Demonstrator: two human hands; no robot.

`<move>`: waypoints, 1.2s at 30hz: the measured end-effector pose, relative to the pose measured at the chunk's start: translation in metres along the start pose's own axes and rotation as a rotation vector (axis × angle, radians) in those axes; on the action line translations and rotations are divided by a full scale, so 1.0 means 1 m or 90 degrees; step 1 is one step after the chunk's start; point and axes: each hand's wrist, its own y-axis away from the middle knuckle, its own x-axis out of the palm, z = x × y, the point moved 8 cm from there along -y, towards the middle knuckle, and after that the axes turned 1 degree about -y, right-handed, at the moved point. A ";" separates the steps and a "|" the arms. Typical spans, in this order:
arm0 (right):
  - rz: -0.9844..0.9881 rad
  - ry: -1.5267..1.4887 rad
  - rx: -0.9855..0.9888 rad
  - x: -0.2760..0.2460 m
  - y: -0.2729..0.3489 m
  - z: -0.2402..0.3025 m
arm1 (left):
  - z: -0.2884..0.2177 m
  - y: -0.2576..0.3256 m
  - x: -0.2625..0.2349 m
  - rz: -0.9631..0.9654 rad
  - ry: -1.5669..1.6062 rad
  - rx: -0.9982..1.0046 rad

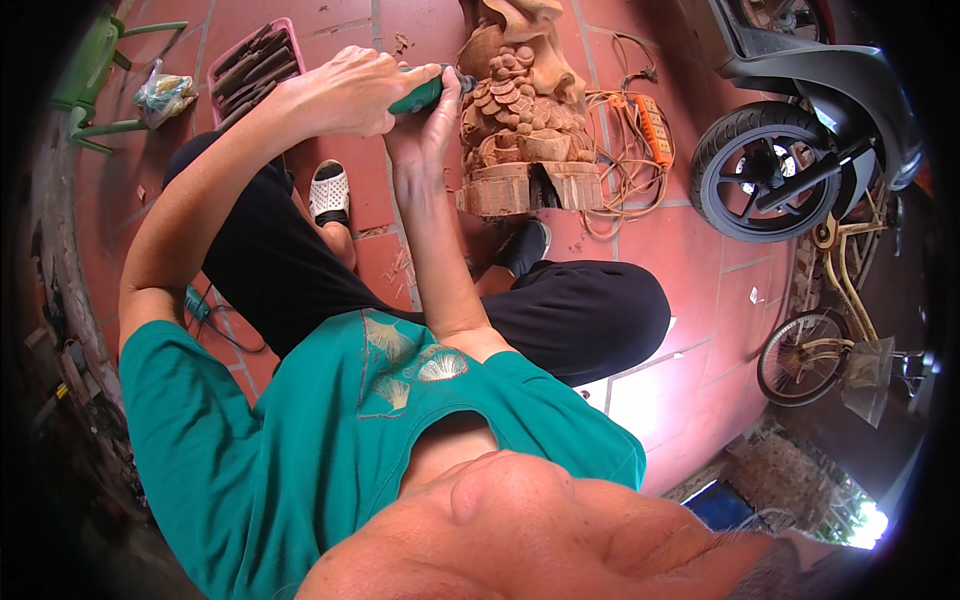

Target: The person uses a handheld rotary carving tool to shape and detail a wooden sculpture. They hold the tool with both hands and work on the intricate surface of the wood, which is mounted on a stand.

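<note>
A reddish-brown wooden carving [520, 110] with scale-like relief stands on the red tiled floor in front of me. My left hand [345, 95] wraps around the green handle of a rotary carving tool [425, 92], whose tip touches the carving's left side. My right hand [425, 130] grips the same tool from below, close to the tip. My legs in black trousers are folded around the carving's base.
A pink tray of chisels [255, 65] lies at the far left, beside a green chair [95, 70] and a plastic bag [165, 95]. An orange power strip [652, 125] with a coiled cord lies right of the carving. A scooter wheel [760, 170] and a bicycle [820, 350] stand at the right.
</note>
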 end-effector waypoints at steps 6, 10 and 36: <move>0.001 0.002 -0.009 -0.001 -0.003 0.001 | 0.004 -0.003 0.008 0.015 -0.025 -0.017; 0.015 -0.001 -0.002 0.002 -0.003 0.002 | 0.004 -0.005 0.008 0.040 -0.021 -0.019; 0.012 0.003 -0.018 -0.005 -0.002 -0.001 | 0.004 -0.001 0.009 0.055 0.003 -0.007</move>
